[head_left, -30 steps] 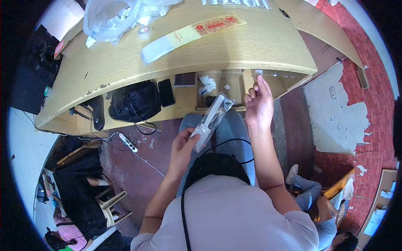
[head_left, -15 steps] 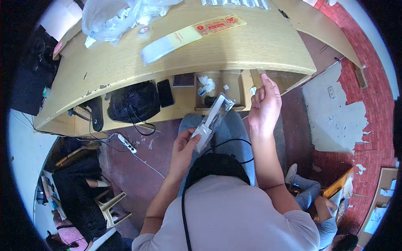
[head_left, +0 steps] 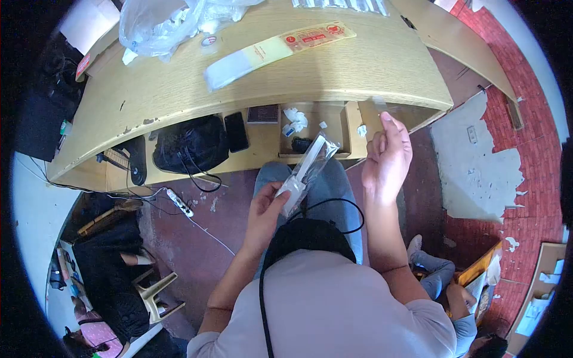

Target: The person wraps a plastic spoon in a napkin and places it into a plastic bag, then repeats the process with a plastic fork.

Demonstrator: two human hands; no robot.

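My left hand (head_left: pixel 268 206) is closed around the lower end of a clear plastic packet (head_left: pixel 305 173) with a long white item inside, whose kind I cannot make out. The packet is tilted above my lap, its top end towards the desk. Just in front of the desk edge, my right hand (head_left: pixel 388 152) is raised, thumb and forefinger pinched together. A small clear strip (head_left: pixel 379 104) sticks up from those fingertips; it looks like a piece of tape. The other fingers of that hand are curled.
On the desk (head_left: pixel 334 71) lie a long yellow-and-clear sleeve (head_left: pixel 280 51) and a plastic bag (head_left: pixel 161 27). The shelf below holds a black bag (head_left: pixel 191 143), a phone (head_left: pixel 236 131) and an open cardboard box (head_left: pixel 334 128) with crumpled paper. Other people sit behind on both sides.
My right hand has shifted right and slightly back from the desk edge, with the clear strip at its fingertips. My left hand and the packet have barely moved.
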